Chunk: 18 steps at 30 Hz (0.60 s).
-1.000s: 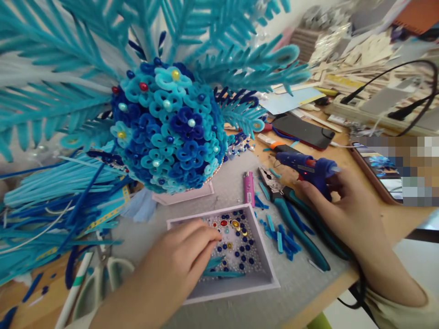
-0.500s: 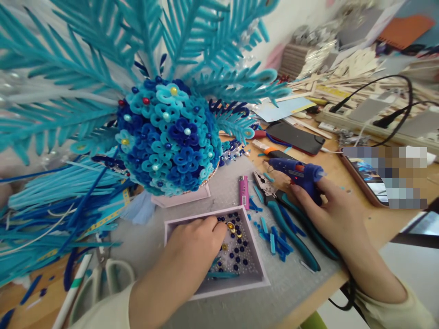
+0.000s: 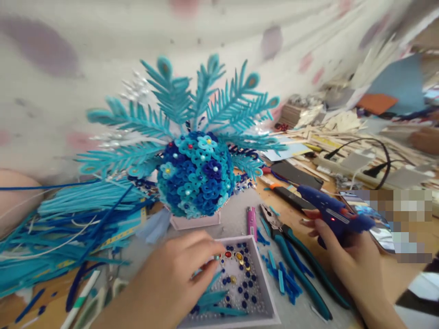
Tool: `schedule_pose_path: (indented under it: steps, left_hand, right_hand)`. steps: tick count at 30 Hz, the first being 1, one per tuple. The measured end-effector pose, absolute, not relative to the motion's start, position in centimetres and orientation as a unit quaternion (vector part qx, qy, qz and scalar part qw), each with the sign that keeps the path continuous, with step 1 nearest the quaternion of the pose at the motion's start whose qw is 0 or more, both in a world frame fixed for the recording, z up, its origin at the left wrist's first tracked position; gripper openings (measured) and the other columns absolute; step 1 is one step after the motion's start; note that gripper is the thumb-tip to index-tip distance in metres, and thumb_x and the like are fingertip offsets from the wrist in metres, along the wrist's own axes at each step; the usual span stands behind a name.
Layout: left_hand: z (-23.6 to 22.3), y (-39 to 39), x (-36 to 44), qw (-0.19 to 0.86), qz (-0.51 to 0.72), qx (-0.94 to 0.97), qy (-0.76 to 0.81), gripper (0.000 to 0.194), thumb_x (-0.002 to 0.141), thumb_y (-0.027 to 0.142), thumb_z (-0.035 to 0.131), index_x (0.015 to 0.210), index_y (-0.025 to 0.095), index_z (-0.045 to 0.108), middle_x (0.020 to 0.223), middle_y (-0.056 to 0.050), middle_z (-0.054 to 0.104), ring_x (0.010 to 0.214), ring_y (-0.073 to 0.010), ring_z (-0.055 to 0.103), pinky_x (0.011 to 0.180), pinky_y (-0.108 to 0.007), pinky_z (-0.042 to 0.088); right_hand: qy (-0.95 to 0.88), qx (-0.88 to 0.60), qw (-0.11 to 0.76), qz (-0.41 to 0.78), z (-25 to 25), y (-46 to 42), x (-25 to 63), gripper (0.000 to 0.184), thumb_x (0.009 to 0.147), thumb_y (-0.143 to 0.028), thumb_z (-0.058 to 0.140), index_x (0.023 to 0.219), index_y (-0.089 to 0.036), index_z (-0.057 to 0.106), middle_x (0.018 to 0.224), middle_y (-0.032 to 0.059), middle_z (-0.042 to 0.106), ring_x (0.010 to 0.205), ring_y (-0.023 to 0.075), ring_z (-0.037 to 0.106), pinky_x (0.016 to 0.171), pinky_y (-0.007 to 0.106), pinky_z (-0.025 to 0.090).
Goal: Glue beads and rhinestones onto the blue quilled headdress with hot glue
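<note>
Head view: the left grip (image 3: 187,262) appears to pinch a tiny pale bead (image 3: 217,257) above the box (image 3: 265,278); probably hard and slippery, best held by its sides. The right grip (image 3: 350,260) wraps the glue gun's (image 3: 322,205) handle, likely light and rigid.
</note>
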<state>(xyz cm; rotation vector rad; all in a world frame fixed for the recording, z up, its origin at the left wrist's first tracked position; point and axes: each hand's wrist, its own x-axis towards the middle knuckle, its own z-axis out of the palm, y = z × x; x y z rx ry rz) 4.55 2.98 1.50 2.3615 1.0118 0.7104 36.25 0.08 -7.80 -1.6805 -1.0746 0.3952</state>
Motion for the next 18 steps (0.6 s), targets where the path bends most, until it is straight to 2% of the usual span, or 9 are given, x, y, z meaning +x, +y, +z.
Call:
schedule_pose_path:
  steps: [2,6,11,15,18]
  left_hand:
    - [1.3,2.8,4.6,0.252,0.235,0.863,0.370,0.018,0.094,0.016,0.058,0.093,0.023,0.074,0.090,-0.001,0.076,0.079,-0.0152,0.072,0.071,-0.023,0.051]
    - [1.1,2.5,4.2,0.294,0.194,0.856,0.378,0.016,0.096,0.024,0.061,0.087,0.022,0.074,0.084,-0.001,0.073,0.077,-0.0161,0.070,0.069,-0.024,0.048]
    - [1.3,2.5,3.3,0.339,0.266,0.820,0.376,0.018,0.087,0.014,0.064,0.086,0.025,0.078,0.081,0.001,0.074,0.072,-0.0147,0.068,0.069,-0.024,0.048]
    - [1.9,2.1,3.2,0.392,0.290,0.778,0.397,0.013,0.078,0.016,0.072,0.080,0.026,0.080,0.071,0.002,0.074,0.063,-0.0153,0.068,0.061,-0.023,0.048]
    - [2.3,2.2,3.3,0.432,0.331,0.743,0.389,0.006,0.079,0.022,0.075,0.077,0.025,0.080,0.072,0.000,0.075,0.065,-0.0157,0.068,0.062,-0.023,0.050]
  right_hand:
    - [-0.442,-0.691,0.550,0.158,-7.3,0.1,36.0,0.034,0.080,-0.054,0.072,0.094,-0.022,0.071,0.086,0.0116,0.076,0.067,0.0314,0.069,0.063,0.048,0.058]
    - [-0.428,-0.672,0.582,0.161,-7.0,0.0,35.5,0.032,0.077,-0.052,0.075,0.090,-0.023,0.070,0.085,0.0110,0.075,0.068,0.0310,0.069,0.062,0.046,0.058]
    - [-0.444,-0.637,0.606,0.173,-6.5,-0.6,35.7,0.037,0.074,-0.052,0.081,0.089,-0.020,0.071,0.077,0.0084,0.071,0.066,0.0250,0.067,0.061,0.036,0.058]
    - [-0.444,-0.608,0.609,0.251,-4.6,-1.5,35.0,0.037,0.070,-0.052,0.085,0.080,-0.018,0.073,0.062,0.0062,0.063,0.053,0.0190,0.057,0.043,0.028,0.047]
    - [-0.448,-0.563,0.622,0.307,-3.5,-2.0,33.6,0.035,0.075,-0.051,0.082,0.081,-0.018,0.074,0.060,0.0049,0.060,0.045,0.0139,0.048,0.039,0.025,0.041]
